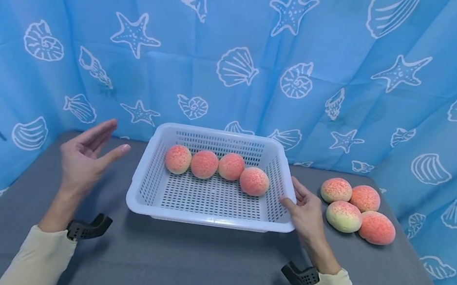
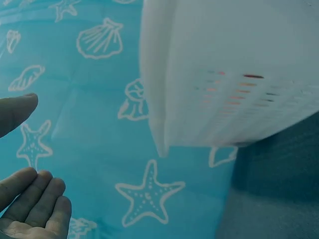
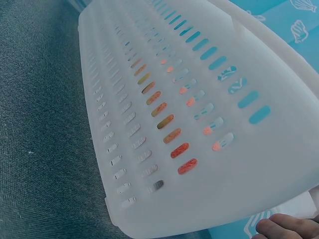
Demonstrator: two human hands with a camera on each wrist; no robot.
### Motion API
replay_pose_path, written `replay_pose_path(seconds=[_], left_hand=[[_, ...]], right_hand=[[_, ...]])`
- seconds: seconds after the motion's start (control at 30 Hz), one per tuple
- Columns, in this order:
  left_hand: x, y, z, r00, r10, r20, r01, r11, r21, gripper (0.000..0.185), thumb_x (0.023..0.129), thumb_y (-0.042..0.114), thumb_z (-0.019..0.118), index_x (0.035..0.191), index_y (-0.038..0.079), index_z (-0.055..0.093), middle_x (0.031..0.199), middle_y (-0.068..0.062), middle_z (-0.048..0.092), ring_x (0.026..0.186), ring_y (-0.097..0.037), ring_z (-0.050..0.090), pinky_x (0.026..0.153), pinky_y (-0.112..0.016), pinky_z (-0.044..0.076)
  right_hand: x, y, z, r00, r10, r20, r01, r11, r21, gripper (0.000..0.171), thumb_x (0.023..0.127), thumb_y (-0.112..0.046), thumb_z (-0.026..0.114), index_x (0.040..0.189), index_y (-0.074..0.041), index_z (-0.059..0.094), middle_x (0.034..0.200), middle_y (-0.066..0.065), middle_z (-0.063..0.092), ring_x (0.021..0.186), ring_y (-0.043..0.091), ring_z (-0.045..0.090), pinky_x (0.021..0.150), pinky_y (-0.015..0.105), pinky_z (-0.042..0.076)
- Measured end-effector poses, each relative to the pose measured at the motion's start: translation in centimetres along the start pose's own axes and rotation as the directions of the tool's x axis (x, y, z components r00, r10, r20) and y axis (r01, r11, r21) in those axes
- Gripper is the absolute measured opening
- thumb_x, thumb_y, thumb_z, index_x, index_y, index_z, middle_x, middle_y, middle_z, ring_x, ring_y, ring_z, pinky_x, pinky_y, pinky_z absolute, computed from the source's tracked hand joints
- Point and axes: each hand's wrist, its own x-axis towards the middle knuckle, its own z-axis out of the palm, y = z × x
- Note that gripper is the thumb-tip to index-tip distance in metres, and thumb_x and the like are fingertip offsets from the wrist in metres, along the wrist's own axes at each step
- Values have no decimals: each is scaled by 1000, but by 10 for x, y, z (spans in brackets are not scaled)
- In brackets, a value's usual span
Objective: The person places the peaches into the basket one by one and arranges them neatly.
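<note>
White basket (image 1: pixel 210 219), slotted walls, on the grey bench (image 1: pixel 201 266). Your right hand (image 1: pixel 308 216) is at the basket's right end: thumb over the rim, fingers (image 1: pixel 301 189) along the outer side, so you pinch that end between them. The right wrist view shows only bent fingertips beside the end wall; how firmly they press, I cannot tell.

Your left hand (image 1: pixel 85 159) hangs in the air left of the basket, well apart from its rim. Fingers nearly straight and side by side, thumb spread wide from them, nothing held. From the left wrist, a gap shows between your fingers and the basket's end wall.

Inside the basket, four pink peaches (image 1: pixel 205 164): three in a row toward its back, the rightmost one sitting slightly forward and nearest your right thumb. Right of the basket, beyond your right hand, four more fruits (image 1: pixel 343 217) lie clustered, one greener than the others. Behind the basket, a blue curtain (image 1: pixel 238 16) with white shells and starfish.
</note>
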Motion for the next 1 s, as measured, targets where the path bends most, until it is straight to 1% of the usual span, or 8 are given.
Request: replay_pose_path(seconds=[0.1, 0.23, 0.37, 0.5, 0.63, 0.8, 0.9, 1.0], left_hand=[[-3, -5, -4, 1000, -19, -3, 19, 998, 51, 59, 79, -10, 80, 135, -1, 63, 137, -18, 62, 131, -23, 57, 108, -27, 45], [-8, -14, -9, 997, -79, -2, 79, 988, 130, 60, 80, -3, 83, 137, 1, 62, 139, -16, 62, 132, -23, 56, 109, -27, 45], [-13, -21, -7, 990, -143, 13, 139, 977, 163, 59, 83, 2, 83, 138, 2, 61, 140, -15, 61, 134, -26, 54, 111, -32, 43], [-19, -28, 1, 982, -181, 54, 169, 968, 185, 59, 85, 7, 82, 139, 0, 59, 141, -15, 60, 134, -30, 54, 112, -39, 42], [-24, -33, 10, 973, -223, 63, 210, 964, 165, 57, 88, 8, 79, 140, 0, 58, 142, -15, 59, 133, -31, 54, 111, -37, 43], [-30, -28, 21, 964, -256, 73, 245, 960, 134, 57, 92, 10, 76, 142, -4, 53, 143, -20, 57, 134, -33, 54, 110, -38, 44], [-33, -24, 29, 958, -268, 97, 252, 956, 149, 60, 93, 12, 75, 144, -7, 50, 145, -23, 54, 136, -34, 51, 111, -40, 42], [-36, -25, 35, 950, -289, 117, 269, 949, 163, 64, 92, 12, 76, 145, -8, 47, 147, -24, 51, 138, -35, 49, 111, -36, 42]], right_hand=[[0, 0, 1, 1000, -6, 2, 6, 1000, -1, 67, 96, 8, 58, 156, 3, 29, 147, 30, 48, 125, 44, 57, 91, 57, 55], [1, -1, 2, 1000, -9, -6, 9, 1000, -6, 67, 96, 8, 59, 156, 4, 30, 146, 30, 49, 124, 44, 57, 90, 56, 56], [0, -3, 1, 1000, 1, -9, -1, 1000, -13, 67, 96, 8, 59, 156, 3, 30, 146, 30, 49, 124, 44, 57, 90, 55, 56], [0, -3, 1, 1000, 10, -4, -10, 1000, -23, 68, 96, 7, 59, 157, 3, 28, 147, 30, 47, 125, 45, 57, 90, 54, 56], [0, -4, 0, 1000, 11, -1, -11, 1000, -24, 68, 96, 7, 59, 157, 3, 28, 148, 30, 47, 126, 45, 56, 90, 54, 56], [0, -4, -1, 1000, 13, 2, -13, 1000, -27, 68, 96, 7, 59, 157, 3, 29, 147, 30, 48, 126, 45, 56, 91, 55, 56], [0, -3, -1, 1000, 11, 7, -11, 1000, -29, 68, 97, 7, 59, 157, 3, 28, 147, 31, 47, 126, 46, 55, 91, 56, 55], [0, -3, 0, 1000, 5, 10, -5, 1000, -30, 68, 97, 7, 58, 157, 3, 27, 147, 31, 47, 127, 46, 55, 91, 55, 55]])
